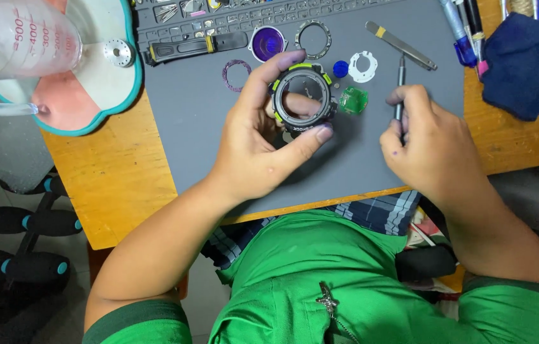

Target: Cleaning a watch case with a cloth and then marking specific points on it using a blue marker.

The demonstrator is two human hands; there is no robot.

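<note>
Hands busy over grey mat (218, 146): left (263, 143) gripping black watch case (303, 99), right (425, 143) closed around thin screwdriver (400, 79).

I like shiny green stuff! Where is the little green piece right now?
In the head view, the little green piece lies on the grey mat, between the watch case in the left hand and the right hand.

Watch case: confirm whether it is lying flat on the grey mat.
No, the left hand holds the watch case up between thumb and fingers, above the grey mat.
</note>
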